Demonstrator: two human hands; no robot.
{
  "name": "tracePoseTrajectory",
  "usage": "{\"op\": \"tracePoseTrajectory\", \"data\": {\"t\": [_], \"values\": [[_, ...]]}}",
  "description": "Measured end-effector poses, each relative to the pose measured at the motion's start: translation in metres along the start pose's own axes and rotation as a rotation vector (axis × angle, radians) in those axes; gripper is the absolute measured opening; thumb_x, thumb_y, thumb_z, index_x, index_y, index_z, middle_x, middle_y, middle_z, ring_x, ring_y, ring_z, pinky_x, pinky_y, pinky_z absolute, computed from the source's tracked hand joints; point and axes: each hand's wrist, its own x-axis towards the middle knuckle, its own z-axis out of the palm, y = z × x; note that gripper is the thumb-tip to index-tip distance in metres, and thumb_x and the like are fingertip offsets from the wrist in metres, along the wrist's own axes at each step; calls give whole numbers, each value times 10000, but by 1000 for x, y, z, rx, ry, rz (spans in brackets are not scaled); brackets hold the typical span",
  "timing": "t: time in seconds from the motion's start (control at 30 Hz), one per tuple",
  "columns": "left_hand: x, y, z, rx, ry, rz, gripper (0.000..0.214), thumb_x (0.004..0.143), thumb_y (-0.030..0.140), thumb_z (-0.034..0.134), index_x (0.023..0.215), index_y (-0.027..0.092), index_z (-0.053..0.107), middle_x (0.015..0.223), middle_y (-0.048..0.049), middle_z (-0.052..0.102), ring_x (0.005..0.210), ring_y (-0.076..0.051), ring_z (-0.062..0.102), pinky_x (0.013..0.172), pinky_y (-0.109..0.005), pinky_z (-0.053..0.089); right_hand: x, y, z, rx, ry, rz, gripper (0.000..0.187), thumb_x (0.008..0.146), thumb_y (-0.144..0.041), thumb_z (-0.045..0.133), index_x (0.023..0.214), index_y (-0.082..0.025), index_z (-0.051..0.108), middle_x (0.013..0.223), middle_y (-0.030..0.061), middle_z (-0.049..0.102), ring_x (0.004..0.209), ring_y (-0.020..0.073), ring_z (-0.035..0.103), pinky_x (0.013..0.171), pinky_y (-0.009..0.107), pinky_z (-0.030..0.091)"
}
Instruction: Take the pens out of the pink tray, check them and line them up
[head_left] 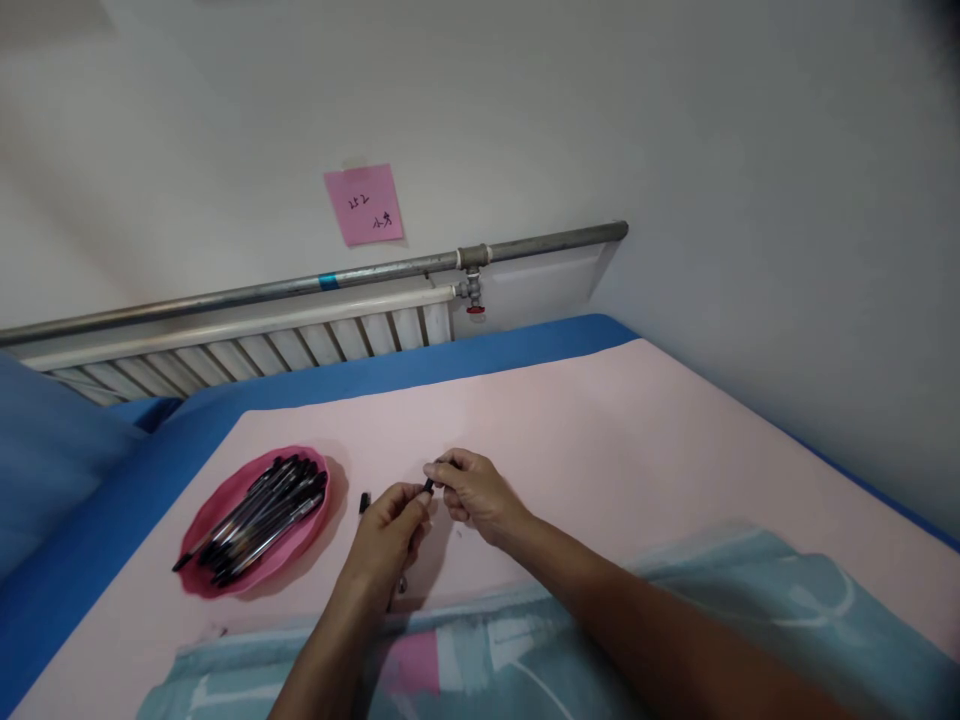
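Both my hands meet over the pink sheet [600,440]. My left hand [386,540] is closed round a dark pen [428,486] whose tip sticks out past its fingers. My right hand [474,495] pinches that same pen's end with thumb and fingertips. To the left lies a pink oval tray [217,580] holding several black pens [259,515]. A small dark piece [364,500] rests on the sheet between the tray and my left hand.
A blue mat [90,510] borders the pink sheet at left and back. A light blue patterned cloth [675,620] covers the near edge. A radiator [247,350], a metal pipe with a red valve [475,309] and a pink note [364,204] are on the wall.
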Motion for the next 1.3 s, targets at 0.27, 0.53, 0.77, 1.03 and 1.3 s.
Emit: {"op": "tracePoseTrajectory", "data": {"t": [0.27, 0.53, 0.77, 1.03, 1.3], "values": [[0, 2, -3, -111, -48, -53, 306, 667, 432, 597, 665, 180, 424, 442, 97, 359, 330, -16, 213, 314, -146, 118, 0, -3, -2, 44, -101, 0, 193, 628, -277, 640, 686, -157, 501, 520, -70, 445, 353, 9, 289, 339, 170, 154], [0, 3, -5, -75, -29, -31, 316, 659, 440, 601, 661, 183, 417, 433, 97, 357, 332, -19, 225, 323, -143, 122, -1, -3, -1, 22, -57, 15, 202, 597, -256, 654, 657, -160, 486, 465, -91, 372, 362, 15, 288, 347, 168, 163], [-2, 6, -4, -55, -34, -53, 332, 638, 458, 606, 664, 183, 422, 431, 98, 364, 315, -20, 234, 318, -145, 128, -1, -3, 0, 46, -47, 11, 211, 612, -289, 646, 678, -171, 483, 434, -96, 359, 362, 26, 290, 346, 168, 170], [-1, 5, -5, -44, -24, -38, 313, 656, 455, 590, 671, 185, 432, 438, 97, 365, 324, -21, 233, 322, -148, 118, 0, -4, 0, 84, -59, 19, 220, 601, -281, 647, 740, -153, 536, 547, -55, 461, 397, 25, 336, 339, 166, 158], [0, 4, -5, -58, -30, -31, 319, 646, 449, 598, 661, 182, 424, 441, 97, 362, 334, -22, 243, 332, -150, 140, -2, -4, 0, 30, -80, 47, 219, 619, -303, 637, 743, -150, 543, 501, -59, 454, 393, 28, 333, 351, 167, 160]]}}
